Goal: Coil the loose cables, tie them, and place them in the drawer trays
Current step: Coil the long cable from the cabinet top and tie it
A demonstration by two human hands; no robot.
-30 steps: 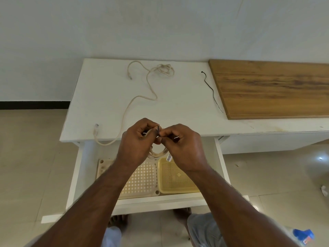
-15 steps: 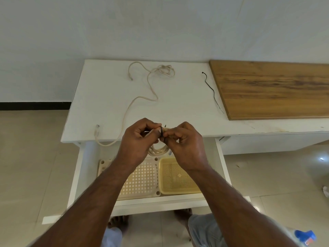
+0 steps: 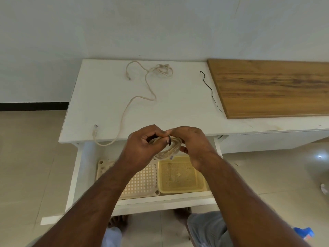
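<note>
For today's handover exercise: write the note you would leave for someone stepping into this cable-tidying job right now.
Left hand: grip on the coiled cable and the dark tie around it.
Right hand: grips the same coil from the other side.
The coil is held above the open drawer, over the yellow tray; the cream tray sits beside it.
Done: one cable coiled, tie being fastened.
Left: finish the tie, tray it, then coil the loose cable on the white desk using the spare black tie.
</note>
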